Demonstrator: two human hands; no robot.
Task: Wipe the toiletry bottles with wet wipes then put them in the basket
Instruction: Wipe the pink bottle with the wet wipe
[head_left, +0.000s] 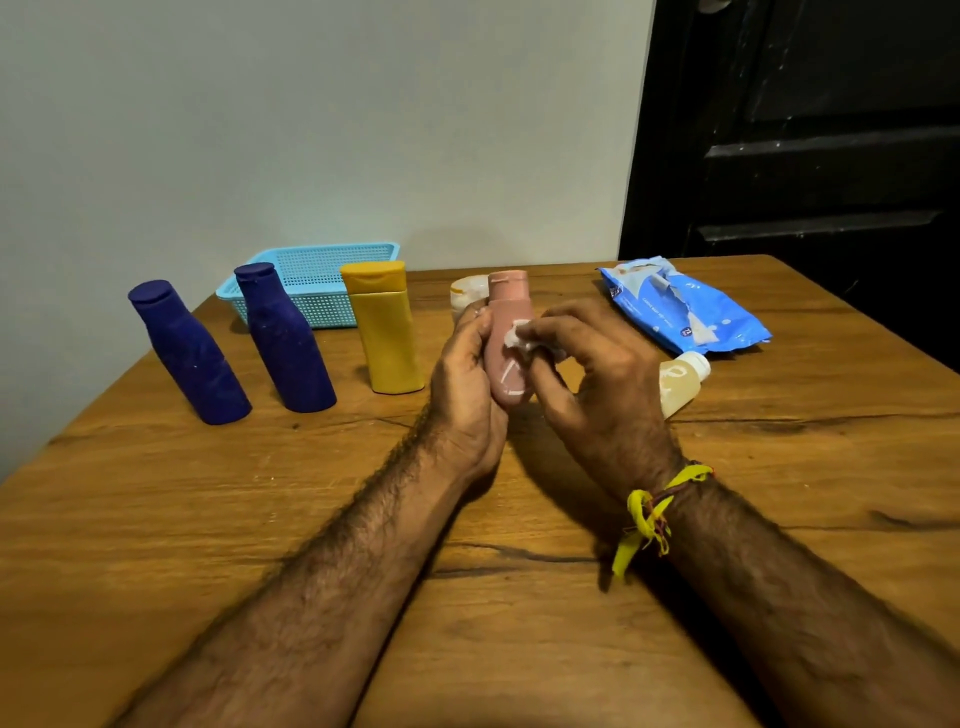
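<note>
The left hand (465, 379) gripped a pink bottle (509, 338) upright above mid-counter (519, 597), while the right hand (597, 384) pinched a white wipe (522, 335) against its side. At ten o'clock stood two blue bottles (189, 358), a yellow bottle (387, 332) and the basket (317, 283); the wipes pack (680, 306) lay at two o'clock

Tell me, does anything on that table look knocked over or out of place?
One thing: the small pale bottle lies tipped on the table behind the right hand, while the others stand upright. Nothing looks spilled.
</note>
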